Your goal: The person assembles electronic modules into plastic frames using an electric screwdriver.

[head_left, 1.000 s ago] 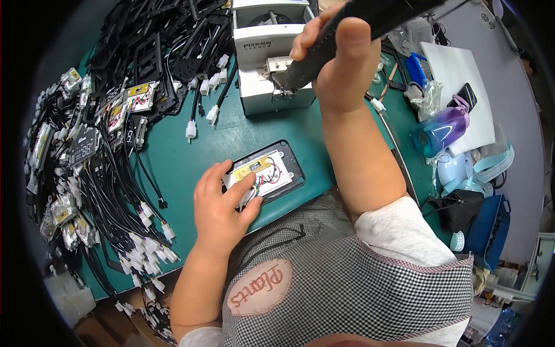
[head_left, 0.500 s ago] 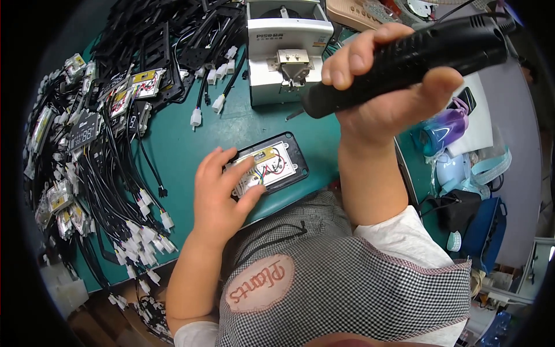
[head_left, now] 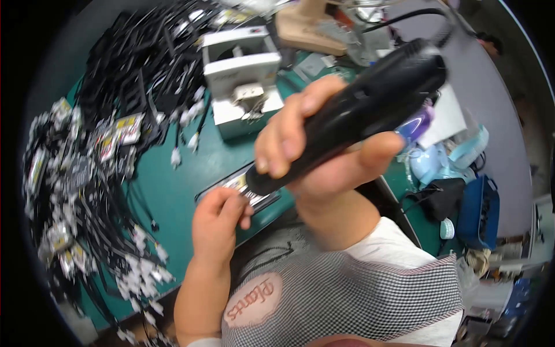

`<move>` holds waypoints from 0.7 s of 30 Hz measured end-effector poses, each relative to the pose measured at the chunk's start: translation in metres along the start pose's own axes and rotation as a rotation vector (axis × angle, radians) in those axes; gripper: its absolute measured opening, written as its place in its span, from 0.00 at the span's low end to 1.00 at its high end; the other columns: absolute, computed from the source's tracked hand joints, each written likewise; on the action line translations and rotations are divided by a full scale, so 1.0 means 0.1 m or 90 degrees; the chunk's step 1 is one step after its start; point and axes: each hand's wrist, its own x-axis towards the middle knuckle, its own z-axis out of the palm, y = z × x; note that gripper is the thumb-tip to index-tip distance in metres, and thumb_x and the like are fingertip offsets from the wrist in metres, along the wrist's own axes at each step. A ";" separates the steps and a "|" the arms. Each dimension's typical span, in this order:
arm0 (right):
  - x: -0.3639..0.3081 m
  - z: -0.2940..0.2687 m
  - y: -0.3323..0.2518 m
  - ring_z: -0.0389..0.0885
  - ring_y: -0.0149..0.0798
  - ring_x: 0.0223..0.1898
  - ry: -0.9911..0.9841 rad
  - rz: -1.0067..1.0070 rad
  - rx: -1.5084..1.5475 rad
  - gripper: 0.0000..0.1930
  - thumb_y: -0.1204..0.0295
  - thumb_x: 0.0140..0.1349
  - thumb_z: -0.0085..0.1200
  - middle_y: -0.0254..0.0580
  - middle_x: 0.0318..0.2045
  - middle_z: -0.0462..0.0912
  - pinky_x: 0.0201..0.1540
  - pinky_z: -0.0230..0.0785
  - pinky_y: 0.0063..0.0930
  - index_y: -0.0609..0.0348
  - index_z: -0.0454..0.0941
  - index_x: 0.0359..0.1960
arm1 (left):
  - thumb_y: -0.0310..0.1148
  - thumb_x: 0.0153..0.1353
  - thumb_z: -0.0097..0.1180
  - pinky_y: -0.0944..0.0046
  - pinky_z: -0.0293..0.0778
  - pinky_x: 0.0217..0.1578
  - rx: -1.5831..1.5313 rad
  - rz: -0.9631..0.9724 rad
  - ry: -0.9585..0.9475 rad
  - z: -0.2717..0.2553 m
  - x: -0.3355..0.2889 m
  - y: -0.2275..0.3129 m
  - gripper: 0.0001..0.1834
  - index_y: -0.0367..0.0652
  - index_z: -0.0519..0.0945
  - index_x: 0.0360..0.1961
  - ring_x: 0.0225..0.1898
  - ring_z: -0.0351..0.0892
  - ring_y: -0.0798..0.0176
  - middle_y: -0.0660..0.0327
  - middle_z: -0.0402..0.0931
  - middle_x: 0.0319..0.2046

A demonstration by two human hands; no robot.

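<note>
In my right hand [head_left: 326,176] is a black electric screwdriver [head_left: 370,92], gripped round its body and slanting down to the left. Its nose hangs over a shallow black housing [head_left: 267,202] with a white-and-yellow circuit board inside, on the green table. The screwdriver and my hands hide much of this housing. My left hand [head_left: 215,225] is at the housing's near left side, thumb and fingers pinched together beside the screwdriver's tip. Whatever lies between those fingertips is too small and blurred to make out.
A white screw-feeder box [head_left: 243,66] stands beyond the housing. Black frames [head_left: 150,63] pile up at the far left, with bundled cables and white connectors [head_left: 141,277] nearer. To the right are a purple bottle [head_left: 417,124], a light-blue item [head_left: 433,165] and a blue bin [head_left: 481,211].
The electric screwdriver has come down and left over the housing. My left hand's spread fingers have closed into a pinch near its tip. The whole view has shifted.
</note>
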 end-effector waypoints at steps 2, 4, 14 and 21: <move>-0.02 0.00 0.00 0.73 0.36 0.14 -0.021 -0.009 0.055 0.43 0.26 0.46 0.46 0.40 0.19 0.72 0.20 0.71 0.31 0.58 0.65 0.40 | 0.27 0.64 0.50 0.73 0.68 0.25 -0.046 0.036 -0.031 0.02 -0.08 0.00 0.04 0.36 0.73 0.34 0.23 0.71 0.70 0.60 0.74 0.26; -0.06 0.03 0.01 0.73 0.36 0.14 -0.006 -0.006 0.050 0.42 0.26 0.46 0.45 0.40 0.18 0.72 0.19 0.71 0.31 0.58 0.65 0.40 | 0.27 0.64 0.50 0.72 0.68 0.24 -0.093 0.060 -0.040 0.00 -0.11 -0.02 0.04 0.36 0.73 0.33 0.23 0.71 0.70 0.61 0.74 0.26; -0.16 0.00 0.13 0.73 0.36 0.16 0.012 0.072 0.133 0.40 0.28 0.49 0.46 0.38 0.20 0.72 0.21 0.70 0.32 0.57 0.68 0.41 | 0.26 0.57 0.56 0.67 0.72 0.36 0.369 0.292 -0.028 -0.13 -0.24 0.13 0.08 0.33 0.79 0.37 0.33 0.76 0.64 0.56 0.77 0.33; -0.16 -0.14 0.10 0.74 0.34 0.22 -0.198 0.043 0.032 0.41 0.31 0.49 0.50 0.37 0.26 0.73 0.26 0.68 0.30 0.60 0.70 0.47 | 0.31 0.50 0.62 0.57 0.69 0.50 0.749 0.357 0.036 -0.69 -0.22 0.36 0.16 0.43 0.81 0.43 0.47 0.75 0.49 0.53 0.77 0.45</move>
